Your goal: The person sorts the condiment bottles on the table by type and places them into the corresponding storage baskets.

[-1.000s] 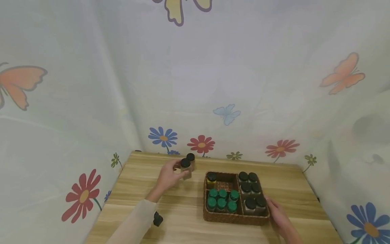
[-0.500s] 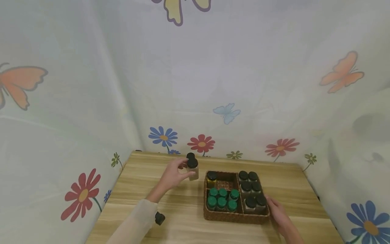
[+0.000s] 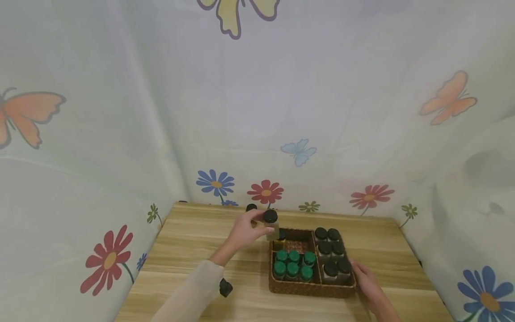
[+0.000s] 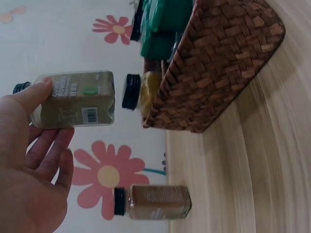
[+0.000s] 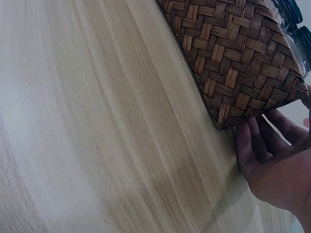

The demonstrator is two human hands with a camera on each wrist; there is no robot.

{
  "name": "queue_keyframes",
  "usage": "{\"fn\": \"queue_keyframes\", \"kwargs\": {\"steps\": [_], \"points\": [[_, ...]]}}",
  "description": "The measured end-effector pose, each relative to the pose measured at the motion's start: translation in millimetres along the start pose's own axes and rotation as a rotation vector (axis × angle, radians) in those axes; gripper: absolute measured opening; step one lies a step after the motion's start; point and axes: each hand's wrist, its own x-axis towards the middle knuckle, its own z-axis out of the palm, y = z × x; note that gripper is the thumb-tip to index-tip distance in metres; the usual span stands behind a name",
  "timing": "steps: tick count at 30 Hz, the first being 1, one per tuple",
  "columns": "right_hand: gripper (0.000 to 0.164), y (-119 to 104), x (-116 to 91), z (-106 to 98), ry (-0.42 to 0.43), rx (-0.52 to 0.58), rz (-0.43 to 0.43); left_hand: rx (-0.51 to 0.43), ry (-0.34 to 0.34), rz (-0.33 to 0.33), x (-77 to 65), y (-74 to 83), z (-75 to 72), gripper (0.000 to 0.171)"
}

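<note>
Between thumb and fingertips my left hand [image 3: 246, 230] holds an upright black-lidded spice jar [image 3: 272, 230]. Greenish-grey powder shows through its clear, labelled sides [image 4: 92, 99] in the left wrist view. The jar is raised beside the back left corner of a woven brown basket [image 3: 311, 289]. Against the basket's right wall rest the fingers of my right hand [image 3: 368, 286], with the thumb near the rim. A jar of yellow contents [image 4: 150, 90] stands in the basket's back left compartment, partly covered in the head view. Behind my left hand stands another spice jar [image 4: 160, 201], with brown powder.
Several green-lidded jars [image 3: 293, 268] fill the basket's front left compartment. Several black-lidded jars [image 3: 331, 247] stand in the right one. A small black object [image 3: 225, 287] lies beside my left sleeve on the wooden table [image 3: 193, 241]. A flower-printed cloth [image 3: 257, 112] hangs behind.
My left hand has carried the spice jar to the right, away from the other jar and over to the basket's back left corner. The right hand has stayed at the basket.
</note>
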Motion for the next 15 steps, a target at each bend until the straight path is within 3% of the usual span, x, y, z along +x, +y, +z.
{"fn": "queue_keyframes", "kwargs": {"steps": [6,15], "points": [[0.08,0,0,1,0.012,-0.001,0.0,0.022,0.01,0.041,9.6,0.6,23.4,0.056],[0.082,1,1,1,0.023,-0.024,0.017,0.021,-0.027,0.072,20.3,11.9,45.5,0.059]]}}
